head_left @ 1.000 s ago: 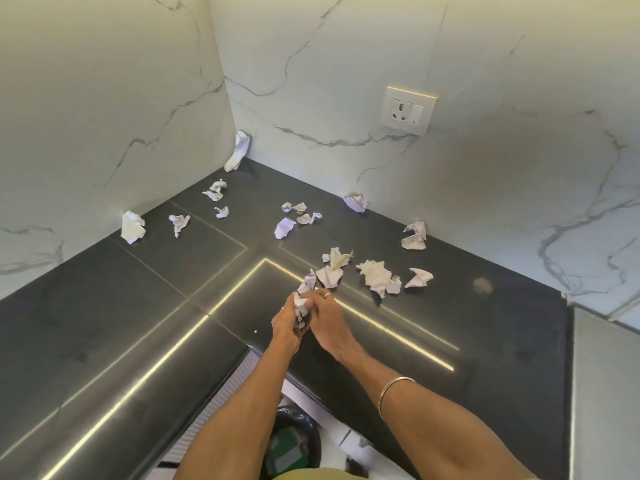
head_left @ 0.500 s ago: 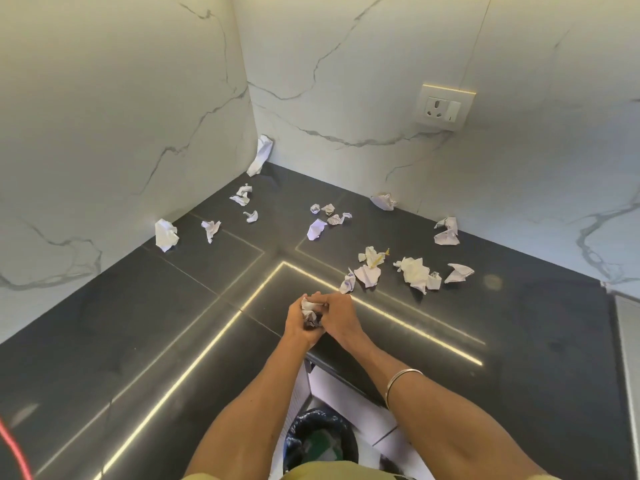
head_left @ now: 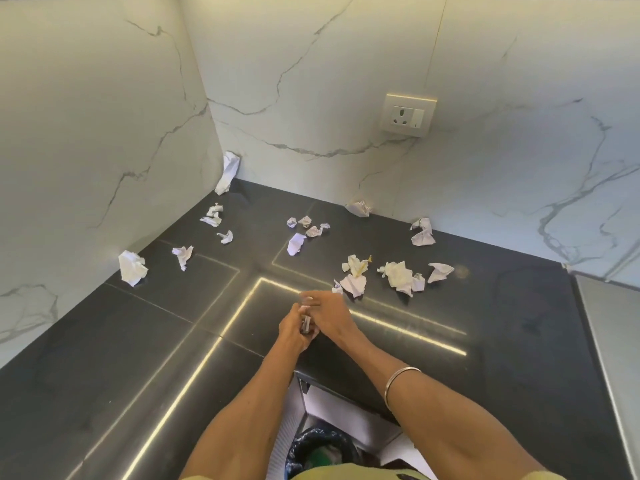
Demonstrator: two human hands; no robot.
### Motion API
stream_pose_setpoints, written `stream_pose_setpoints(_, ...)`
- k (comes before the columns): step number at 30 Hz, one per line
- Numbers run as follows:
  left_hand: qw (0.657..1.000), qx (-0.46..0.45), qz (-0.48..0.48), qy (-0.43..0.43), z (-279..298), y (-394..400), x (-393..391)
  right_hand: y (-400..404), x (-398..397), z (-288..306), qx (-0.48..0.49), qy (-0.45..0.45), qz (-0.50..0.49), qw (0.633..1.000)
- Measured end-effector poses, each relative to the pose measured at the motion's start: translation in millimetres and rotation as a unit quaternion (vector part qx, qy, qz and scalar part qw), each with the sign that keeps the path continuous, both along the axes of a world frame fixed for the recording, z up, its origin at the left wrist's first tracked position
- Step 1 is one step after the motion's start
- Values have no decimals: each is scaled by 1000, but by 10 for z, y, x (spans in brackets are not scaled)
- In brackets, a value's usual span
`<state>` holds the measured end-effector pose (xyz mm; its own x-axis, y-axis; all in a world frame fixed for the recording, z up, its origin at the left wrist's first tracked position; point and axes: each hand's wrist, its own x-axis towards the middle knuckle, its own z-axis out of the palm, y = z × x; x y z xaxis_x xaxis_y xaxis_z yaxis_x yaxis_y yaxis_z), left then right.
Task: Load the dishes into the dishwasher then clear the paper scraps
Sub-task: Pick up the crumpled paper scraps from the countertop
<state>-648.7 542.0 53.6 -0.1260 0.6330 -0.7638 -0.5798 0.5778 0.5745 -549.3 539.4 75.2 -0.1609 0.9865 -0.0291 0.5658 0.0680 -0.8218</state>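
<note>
Head view: both hands' fingers [head_left: 304, 301] clasp crumpled paper [head_left: 306, 323] above glossy black countertop [head_left: 104, 341].

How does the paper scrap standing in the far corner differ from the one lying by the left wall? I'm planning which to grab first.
The corner scrap stands tall and narrow, leaning against the wall; the left-wall scrap sits low and bunched into a wider wad on the countertop. The corner scrap lies farther from the hands, the left-wall scrap nearer. Both are white, crumpled and untouched.
</note>
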Motion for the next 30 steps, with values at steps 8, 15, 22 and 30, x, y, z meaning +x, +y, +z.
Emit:
stream_pose_setpoints(8, 999, 1, 45, 14, -42, 318, -104, 318, 399, -79, 73, -132, -35, 988)
stream_pose_setpoints(15, 997, -6, 72, -30, -111, 383, -77, 431, 364, -429, 44, -217, 2, 975)
stream_pose_setpoints(22, 994, -17, 102, -23, -106, 470, -22, 525, 334, -198, 42, -39, -69, 996)
stream_pose_setpoints(30, 988, -48, 134, 67, -26, 530, 208, 532, 212, 154, 100, 100, -77, 987)
